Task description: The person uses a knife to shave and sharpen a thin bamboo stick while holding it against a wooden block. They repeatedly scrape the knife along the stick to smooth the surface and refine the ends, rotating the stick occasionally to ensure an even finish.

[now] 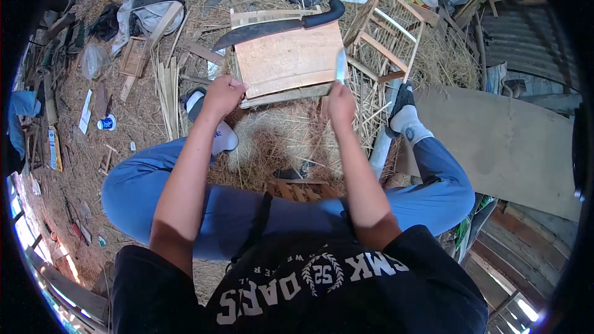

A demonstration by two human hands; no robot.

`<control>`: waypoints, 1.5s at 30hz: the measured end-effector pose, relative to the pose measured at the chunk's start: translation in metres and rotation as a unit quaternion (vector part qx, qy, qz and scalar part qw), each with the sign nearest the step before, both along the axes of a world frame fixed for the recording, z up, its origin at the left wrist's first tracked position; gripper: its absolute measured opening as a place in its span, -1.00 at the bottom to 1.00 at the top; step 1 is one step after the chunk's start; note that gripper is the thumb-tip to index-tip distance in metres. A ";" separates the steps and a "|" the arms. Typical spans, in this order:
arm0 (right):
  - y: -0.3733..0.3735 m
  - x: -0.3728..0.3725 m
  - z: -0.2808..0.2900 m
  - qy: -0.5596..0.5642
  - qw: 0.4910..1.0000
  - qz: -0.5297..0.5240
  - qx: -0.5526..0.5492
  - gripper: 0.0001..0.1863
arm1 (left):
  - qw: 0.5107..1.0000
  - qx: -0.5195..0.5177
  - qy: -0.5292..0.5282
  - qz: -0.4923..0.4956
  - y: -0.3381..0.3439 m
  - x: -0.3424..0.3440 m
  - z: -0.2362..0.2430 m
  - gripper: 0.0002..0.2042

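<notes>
My right hand (341, 106) is wrapped round the handle of a knife (341, 67), its bright blade pointing away from me over the board's right edge. My left hand (225, 95) is closed at the near left corner of the board, apparently pinching the end of a thin pale strip (291, 81) that lies along the near edge. Beneath is a flat wooden board (288, 54), raised in front of me. Across its far side lies a machete (263, 31) with a curved dark blade and a black handle, touched by neither hand.
A small wooden frame (388, 40) stands tilted right of the board. Split strips (166, 96) lie at left, near a blue and white cup (107, 123). A large flat sheet (495, 142) covers the ground at right. Shavings (272, 142) lie between my feet.
</notes>
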State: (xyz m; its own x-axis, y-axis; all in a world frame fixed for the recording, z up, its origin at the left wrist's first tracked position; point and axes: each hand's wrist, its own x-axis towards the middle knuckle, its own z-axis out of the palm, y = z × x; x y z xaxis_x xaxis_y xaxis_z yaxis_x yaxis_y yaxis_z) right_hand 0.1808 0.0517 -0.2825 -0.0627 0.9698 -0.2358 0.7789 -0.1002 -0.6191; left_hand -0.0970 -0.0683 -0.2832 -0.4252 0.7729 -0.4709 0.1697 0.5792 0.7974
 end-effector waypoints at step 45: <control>-0.037 -0.038 0.018 0.024 0.999 -0.016 -0.026 -0.52 | 0.998 0.023 -0.049 0.035 -0.006 0.004 0.000 -0.79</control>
